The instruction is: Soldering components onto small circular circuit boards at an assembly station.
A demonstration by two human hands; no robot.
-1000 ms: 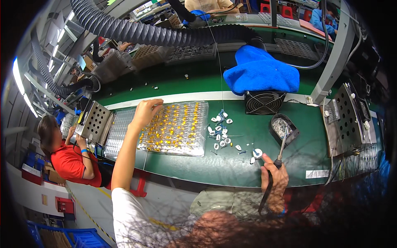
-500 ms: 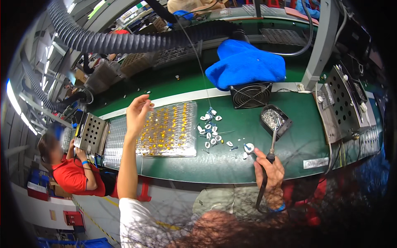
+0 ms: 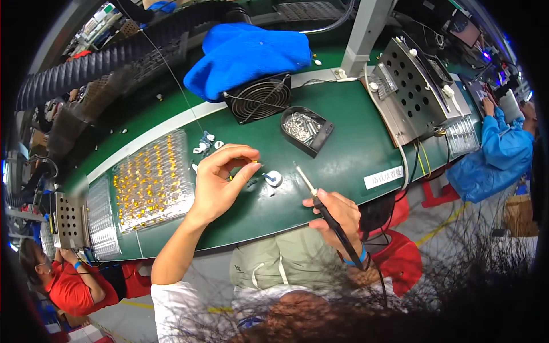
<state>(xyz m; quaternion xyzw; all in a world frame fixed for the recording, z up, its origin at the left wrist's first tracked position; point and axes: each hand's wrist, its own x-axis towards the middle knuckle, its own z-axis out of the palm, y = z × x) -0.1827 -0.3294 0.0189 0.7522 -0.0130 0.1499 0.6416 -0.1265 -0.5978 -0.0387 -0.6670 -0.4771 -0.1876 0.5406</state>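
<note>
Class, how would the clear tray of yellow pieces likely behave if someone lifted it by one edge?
The clear tray is probably light for its size, since it looks thin and see-through. Being broad and shallow, it may bend when lifted. The yellow pieces, small and numerous, could slide or spill if it tilts.

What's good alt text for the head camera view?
A person's right hand holds a soldering iron over a green workbench while the left hand seems to pinch a tiny yellow part near a round white piece. At left lies a clear tray of yellow pieces; beyond, a fan under blue cloth and a black bin of metal bits.
</note>
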